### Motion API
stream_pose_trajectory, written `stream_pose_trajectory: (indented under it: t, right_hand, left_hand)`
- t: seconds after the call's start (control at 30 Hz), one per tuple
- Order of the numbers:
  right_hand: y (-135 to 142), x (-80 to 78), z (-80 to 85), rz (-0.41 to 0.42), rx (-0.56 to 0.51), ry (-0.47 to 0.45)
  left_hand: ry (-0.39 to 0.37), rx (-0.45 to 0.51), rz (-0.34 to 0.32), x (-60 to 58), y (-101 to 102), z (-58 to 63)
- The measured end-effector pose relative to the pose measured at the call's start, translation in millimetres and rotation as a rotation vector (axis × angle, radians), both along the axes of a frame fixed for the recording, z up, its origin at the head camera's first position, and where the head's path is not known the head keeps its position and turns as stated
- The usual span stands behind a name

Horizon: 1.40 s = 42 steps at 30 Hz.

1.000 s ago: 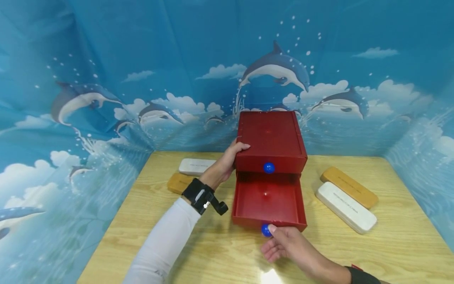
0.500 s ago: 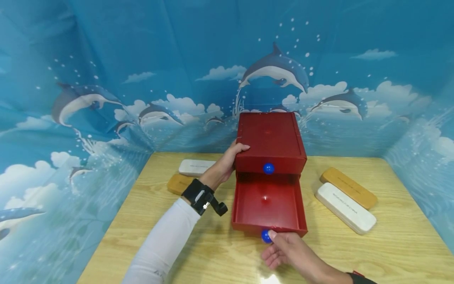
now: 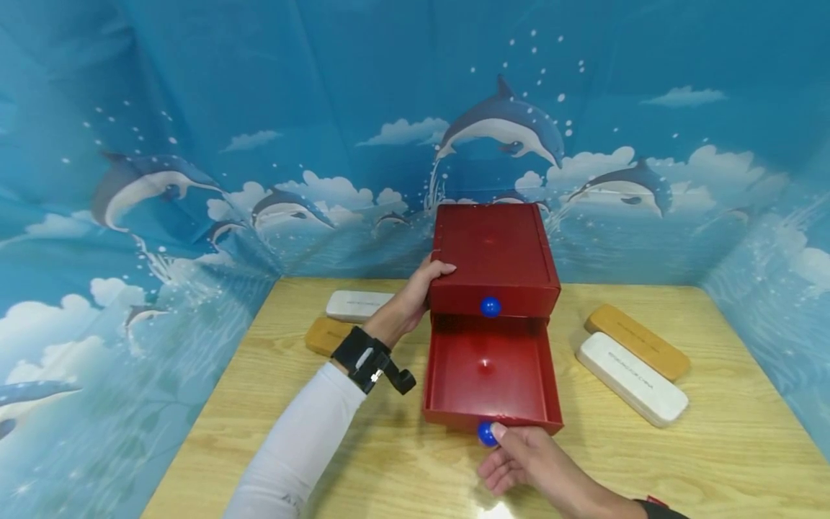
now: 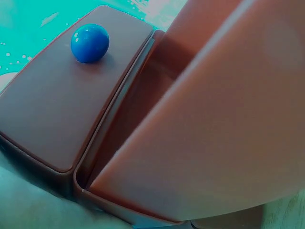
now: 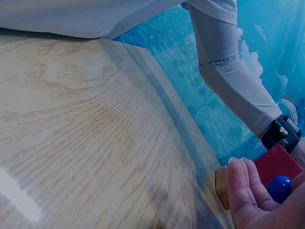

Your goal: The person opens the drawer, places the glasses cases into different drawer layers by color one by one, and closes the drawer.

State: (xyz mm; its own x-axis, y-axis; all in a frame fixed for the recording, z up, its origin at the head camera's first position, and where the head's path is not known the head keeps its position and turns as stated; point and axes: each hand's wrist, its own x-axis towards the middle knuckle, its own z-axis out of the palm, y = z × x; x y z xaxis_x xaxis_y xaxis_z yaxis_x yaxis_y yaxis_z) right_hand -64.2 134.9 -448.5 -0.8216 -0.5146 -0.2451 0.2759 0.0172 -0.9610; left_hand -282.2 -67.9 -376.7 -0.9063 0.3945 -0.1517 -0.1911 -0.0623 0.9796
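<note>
A red two-drawer box (image 3: pixel 493 249) stands on the table, with a round blue knob (image 3: pixel 491 307) on its upper drawer, which is pushed in. Its lower drawer (image 3: pixel 486 393) is pulled well out, and the bare red floor shows. My left hand (image 3: pixel 415 294) holds the box's left side, thumb on the top edge; its other fingers are mostly hidden. My right hand (image 3: pixel 528 458) pinches the lower blue knob (image 3: pixel 486 434) with the thumb; the index finger is hidden behind. In the right wrist view, this knob (image 5: pixel 279 190) sits beside loosely bent fingers.
Left of the box lie a white case (image 3: pixel 357 305) and a yellow-orange case (image 3: pixel 327 336), partly behind the left arm. To its right, another orange case (image 3: pixel 638 342) and white case (image 3: pixel 632 380) lie side by side. A blue dolphin-print curtain (image 3: pixel 363 86) surrounds the wooden table (image 3: pixel 246 432).
The lower drawer has come slightly farther out towards me, with my right hand still on its knob. Over the last half second it barely moves. My left hand stays put on the box.
</note>
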Motion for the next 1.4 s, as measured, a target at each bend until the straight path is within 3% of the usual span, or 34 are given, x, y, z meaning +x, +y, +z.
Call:
stream_pose_trajectory:
  t: [0.27,0.37,0.47,0.7,0.8,1.0,1.4]
  right_hand:
    - [2,0.5,-2.0,0.021,0.019,-0.038]
    - [3,1.4,-2.7,0.079,0.060,0.011]
    - [7,1.3,-0.8,0.189,0.142,0.154]
    - [33,-0.5,18.5,0.571,0.366,0.270]
    - [45,0.1,24.9,0.645,0.473,0.427]
    - [67,-0.4,28.0,0.595,0.729,0.698]
    - [101,-21.4,27.6,0.459,1.091,0.918]
  left_hand:
    - [-0.003,-0.001,0.003,1.2,1,0.7]
    - [0.002,-0.001,0.001,1.2,1,-0.3]
    - [0.003,0.002,-0.004,1.0,1,-1.2]
    - [-0.005,0.001,-0.005,0.9,0,-1.5]
    - [-0.005,0.004,-0.007,0.4,0,-1.2]
    - [0.002,0.009,-0.007,0.3,0,-0.8]
    - [0.010,0.000,-0.005,0.3,1,-1.7]
